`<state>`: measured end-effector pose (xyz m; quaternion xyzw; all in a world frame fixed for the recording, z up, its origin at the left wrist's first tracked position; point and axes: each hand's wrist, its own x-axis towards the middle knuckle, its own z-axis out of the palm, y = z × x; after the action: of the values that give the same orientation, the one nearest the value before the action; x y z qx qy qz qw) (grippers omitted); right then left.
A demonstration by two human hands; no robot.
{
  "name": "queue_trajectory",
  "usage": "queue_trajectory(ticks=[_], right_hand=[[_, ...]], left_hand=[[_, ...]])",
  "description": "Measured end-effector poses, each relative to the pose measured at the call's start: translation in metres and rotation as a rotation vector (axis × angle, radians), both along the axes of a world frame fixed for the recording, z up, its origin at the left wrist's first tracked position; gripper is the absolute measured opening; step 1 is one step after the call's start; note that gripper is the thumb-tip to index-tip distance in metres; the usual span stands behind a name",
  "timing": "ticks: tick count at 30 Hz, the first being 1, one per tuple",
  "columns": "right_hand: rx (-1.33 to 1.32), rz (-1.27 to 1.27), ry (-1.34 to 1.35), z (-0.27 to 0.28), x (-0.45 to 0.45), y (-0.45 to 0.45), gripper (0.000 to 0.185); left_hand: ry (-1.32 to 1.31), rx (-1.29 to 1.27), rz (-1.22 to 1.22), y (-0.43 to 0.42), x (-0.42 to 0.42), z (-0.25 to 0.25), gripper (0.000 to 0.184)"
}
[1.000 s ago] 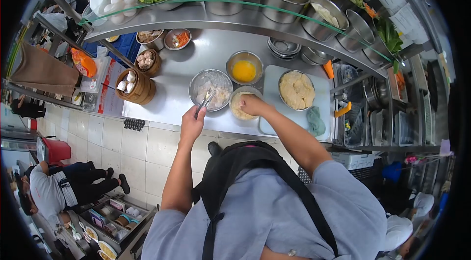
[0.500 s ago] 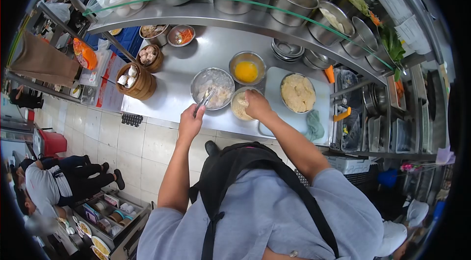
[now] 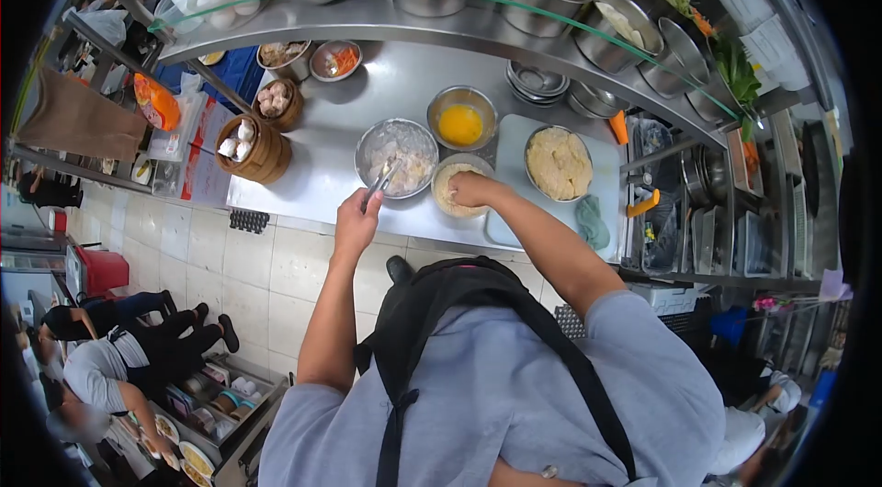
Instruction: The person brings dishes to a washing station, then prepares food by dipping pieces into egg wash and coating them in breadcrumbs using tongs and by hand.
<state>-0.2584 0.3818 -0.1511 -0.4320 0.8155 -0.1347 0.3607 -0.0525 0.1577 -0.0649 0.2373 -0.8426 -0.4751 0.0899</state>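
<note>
My left hand [image 3: 356, 219] is closed around metal tongs [image 3: 381, 180], their tips down in a steel bowl [image 3: 366, 140] of white flour with pale, floury pieces in it. To the right, my right hand [image 3: 473, 190] reaches into a smaller bowl [image 3: 442, 202] of pale crumbs. Its fingers are bent together down in the crumbs, and whatever they grip is hidden. Just behind that bowl stands a steel bowl of beaten egg [image 3: 460, 125]. A round dish of pale yellow, crumb-like food [image 3: 559, 163] rests on a light cutting board [image 3: 511, 142] farther right.
Bamboo steamers [image 3: 257, 153] and a small bowl of shredded carrot [image 3: 335, 61] stand at left. A glass-edged shelf [image 3: 367, 20] with several steel pots overhangs the back. A green cloth [image 3: 593, 221] lies on the board. Other people [image 3: 101, 368] are at lower left.
My right hand has gone deeper into the crumb bowl, its fingers now lower among the crumbs. The tongs stay in the flour bowl, with my left hand slightly shifted. A person at lower left moved an arm.
</note>
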Motion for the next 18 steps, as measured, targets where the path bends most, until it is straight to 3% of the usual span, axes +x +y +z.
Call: queue_trajectory(ticks=[4, 6, 9, 14, 18], right_hand=[[-0.006, -0.044, 0.028, 0.021, 0.021, 0.008, 0.027], [-0.271, -0.101, 0.344, 0.012, 0.036, 0.016, 0.033], [-0.204, -0.115, 0.427, 0.018, 0.04, 0.013, 0.042], [-0.057, -0.231, 0.27, 0.076, 0.023, 0.006, 0.039], [-0.098, -0.246, 0.27, 0.076, -0.012, 0.018, 0.033]], left_hand=[[-0.057, -0.008, 0.014, 0.002, -0.003, 0.01, 0.037], [-0.021, 0.025, 0.027, 0.002, 0.002, 0.011, 0.037], [-0.081, 0.03, 0.024, 0.0, 0.006, 0.007, 0.037], [-0.041, 0.002, 0.033, -0.004, 0.011, -0.002, 0.037], [-0.063, 0.038, 0.035, -0.005, 0.014, -0.004, 0.037]])
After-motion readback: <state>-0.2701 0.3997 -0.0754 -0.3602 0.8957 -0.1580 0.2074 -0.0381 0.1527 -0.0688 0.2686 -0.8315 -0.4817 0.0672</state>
